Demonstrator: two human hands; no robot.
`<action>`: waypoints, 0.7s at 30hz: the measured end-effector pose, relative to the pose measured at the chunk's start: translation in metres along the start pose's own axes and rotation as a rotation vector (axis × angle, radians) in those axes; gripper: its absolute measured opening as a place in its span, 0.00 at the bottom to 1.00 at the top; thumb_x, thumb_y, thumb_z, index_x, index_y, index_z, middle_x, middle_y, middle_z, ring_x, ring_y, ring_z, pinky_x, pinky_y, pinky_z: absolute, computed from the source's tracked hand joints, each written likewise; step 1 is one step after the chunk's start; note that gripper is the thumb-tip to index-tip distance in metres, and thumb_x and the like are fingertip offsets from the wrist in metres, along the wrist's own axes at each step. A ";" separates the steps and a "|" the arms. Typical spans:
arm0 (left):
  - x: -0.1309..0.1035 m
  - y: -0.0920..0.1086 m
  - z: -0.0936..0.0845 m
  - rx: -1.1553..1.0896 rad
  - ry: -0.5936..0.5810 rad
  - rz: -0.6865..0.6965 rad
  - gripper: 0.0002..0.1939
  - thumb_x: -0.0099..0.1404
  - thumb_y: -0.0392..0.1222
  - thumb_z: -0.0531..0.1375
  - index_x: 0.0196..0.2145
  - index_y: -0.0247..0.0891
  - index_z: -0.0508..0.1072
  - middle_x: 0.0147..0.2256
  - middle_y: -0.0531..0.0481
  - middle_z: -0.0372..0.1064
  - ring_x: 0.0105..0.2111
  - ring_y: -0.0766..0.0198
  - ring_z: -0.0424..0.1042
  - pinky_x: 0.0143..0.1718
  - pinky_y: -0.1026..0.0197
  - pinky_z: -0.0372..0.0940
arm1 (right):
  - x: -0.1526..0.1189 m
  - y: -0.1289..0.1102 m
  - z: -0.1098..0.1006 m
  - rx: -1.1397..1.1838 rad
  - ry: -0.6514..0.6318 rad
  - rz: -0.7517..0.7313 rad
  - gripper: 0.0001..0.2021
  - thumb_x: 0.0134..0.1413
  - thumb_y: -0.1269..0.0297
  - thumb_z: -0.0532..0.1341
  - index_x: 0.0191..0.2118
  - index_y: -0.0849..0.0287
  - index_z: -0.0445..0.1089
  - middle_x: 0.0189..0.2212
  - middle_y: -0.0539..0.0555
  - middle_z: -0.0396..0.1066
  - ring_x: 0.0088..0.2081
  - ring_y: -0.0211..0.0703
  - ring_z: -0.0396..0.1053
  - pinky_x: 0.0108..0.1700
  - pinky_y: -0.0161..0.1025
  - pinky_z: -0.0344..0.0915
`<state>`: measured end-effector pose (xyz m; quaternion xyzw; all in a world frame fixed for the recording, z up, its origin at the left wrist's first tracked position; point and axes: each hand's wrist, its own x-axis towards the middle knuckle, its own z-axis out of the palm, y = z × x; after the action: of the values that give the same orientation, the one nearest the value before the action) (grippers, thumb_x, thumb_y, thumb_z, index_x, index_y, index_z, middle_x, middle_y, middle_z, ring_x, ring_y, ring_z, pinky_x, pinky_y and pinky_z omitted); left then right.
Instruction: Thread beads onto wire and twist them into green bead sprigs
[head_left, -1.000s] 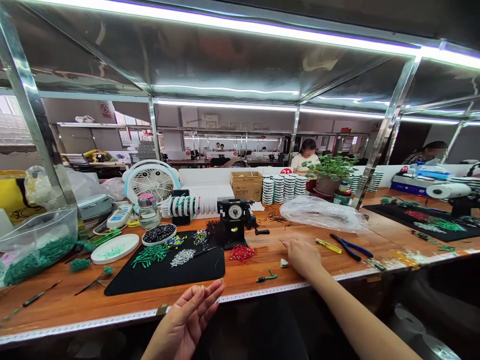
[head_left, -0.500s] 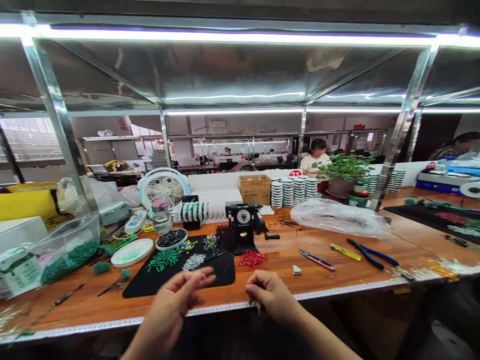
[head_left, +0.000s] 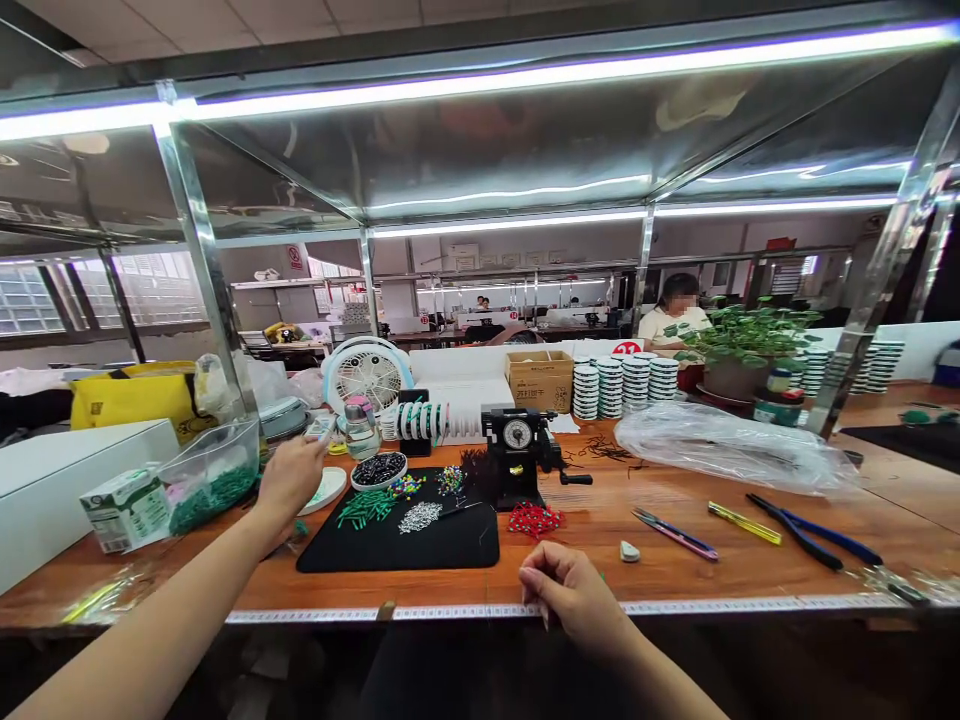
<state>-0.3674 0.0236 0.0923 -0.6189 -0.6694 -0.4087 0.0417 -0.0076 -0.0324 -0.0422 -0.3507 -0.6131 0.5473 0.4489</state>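
My left hand reaches out over the left part of the table, beside a white round dish with green bits. Its fingertips are partly hidden, so their grip is unclear. My right hand is closed in a pinch above the table's front edge; whatever it may hold is too small to make out. Between the hands lies a black mat bearing green tube pieces, silvery bits and multicoloured beads. A bowl of black pieces stands at the mat's back edge.
Behind the mat is a black hand-cranked winder with white spools. Right of it lie red pieces, snips, a yellow tool and blue-handled pliers. A bag of green pieces stands left. A metal post rises nearby.
My left hand has gone from above the mat's front edge to the left and forward, near the white dish. My right hand stays pinched. The view has turned left.
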 end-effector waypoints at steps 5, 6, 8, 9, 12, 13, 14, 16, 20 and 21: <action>-0.081 0.083 0.046 -0.260 -0.111 0.107 0.18 0.64 0.51 0.52 0.39 0.35 0.74 0.34 0.43 0.71 0.38 0.53 0.69 0.41 0.58 0.62 | 0.001 0.000 -0.002 0.192 0.075 -0.024 0.20 0.45 0.48 0.64 0.27 0.61 0.62 0.20 0.48 0.66 0.15 0.29 0.55 0.19 0.30 0.53; -0.101 0.100 0.059 -0.311 -0.228 0.133 0.17 0.61 0.52 0.57 0.37 0.36 0.76 0.29 0.46 0.71 0.33 0.55 0.70 0.36 0.61 0.63 | 0.001 0.000 -0.003 0.212 0.088 -0.035 0.20 0.45 0.48 0.64 0.27 0.61 0.62 0.20 0.48 0.66 0.15 0.29 0.55 0.19 0.30 0.53; -0.137 0.130 0.084 -0.514 -0.556 0.071 0.20 0.56 0.51 0.62 0.42 0.35 0.76 0.23 0.50 0.68 0.24 0.59 0.68 0.26 0.62 0.62 | 0.000 -0.002 -0.004 0.220 0.095 -0.051 0.20 0.45 0.48 0.65 0.27 0.61 0.62 0.18 0.47 0.65 0.15 0.29 0.55 0.19 0.30 0.53; -0.150 0.141 0.095 -0.660 -0.670 -0.025 0.24 0.54 0.51 0.64 0.45 0.35 0.75 0.24 0.50 0.69 0.24 0.58 0.68 0.26 0.61 0.62 | -0.001 -0.002 -0.004 0.212 0.094 -0.058 0.20 0.45 0.48 0.65 0.27 0.62 0.62 0.18 0.46 0.64 0.16 0.29 0.56 0.19 0.30 0.53; -0.167 0.158 0.119 -0.989 -0.741 -0.260 0.21 0.54 0.52 0.64 0.41 0.34 0.77 0.28 0.45 0.73 0.30 0.54 0.71 0.30 0.59 0.64 | -0.002 -0.004 -0.004 0.162 0.090 -0.081 0.20 0.45 0.47 0.64 0.26 0.61 0.62 0.18 0.47 0.65 0.16 0.31 0.57 0.20 0.30 0.54; -0.166 0.159 0.124 -1.025 -0.721 -0.282 0.20 0.55 0.53 0.64 0.38 0.34 0.78 0.28 0.44 0.73 0.30 0.54 0.71 0.29 0.59 0.65 | -0.003 -0.005 -0.003 0.141 0.086 -0.086 0.21 0.46 0.47 0.64 0.26 0.61 0.61 0.18 0.47 0.65 0.16 0.31 0.58 0.20 0.31 0.55; -0.164 0.159 0.126 -1.031 -0.695 -0.281 0.18 0.55 0.53 0.64 0.35 0.34 0.78 0.28 0.44 0.73 0.29 0.55 0.70 0.29 0.60 0.64 | -0.003 -0.006 -0.002 0.116 0.082 -0.090 0.20 0.47 0.47 0.63 0.25 0.61 0.61 0.18 0.48 0.66 0.17 0.32 0.59 0.21 0.31 0.56; -0.157 0.156 0.124 -1.010 -0.633 -0.250 0.15 0.54 0.52 0.65 0.31 0.35 0.78 0.25 0.47 0.72 0.25 0.60 0.68 0.27 0.63 0.63 | -0.005 -0.008 -0.002 0.017 0.096 -0.102 0.16 0.50 0.52 0.62 0.26 0.61 0.62 0.20 0.49 0.67 0.20 0.35 0.62 0.24 0.33 0.59; -0.143 0.152 0.107 -1.120 -0.470 -0.196 0.11 0.53 0.48 0.67 0.27 0.38 0.77 0.32 0.50 0.71 0.30 0.63 0.67 0.28 0.67 0.62 | -0.014 -0.015 -0.008 -0.468 0.320 -0.177 0.06 0.55 0.67 0.57 0.29 0.61 0.67 0.27 0.52 0.70 0.31 0.40 0.66 0.34 0.36 0.59; -0.141 0.152 0.104 -1.215 -0.471 -0.228 0.11 0.54 0.48 0.66 0.28 0.38 0.76 0.36 0.49 0.71 0.34 0.61 0.68 0.31 0.67 0.64 | -0.016 -0.016 -0.011 -0.569 0.367 -0.194 0.06 0.55 0.69 0.56 0.29 0.60 0.67 0.28 0.52 0.70 0.32 0.41 0.66 0.36 0.36 0.59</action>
<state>-0.1568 -0.0419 0.0196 -0.5305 -0.3725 -0.5691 -0.5059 0.0091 -0.0463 -0.0289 -0.4943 -0.6805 0.2371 0.4861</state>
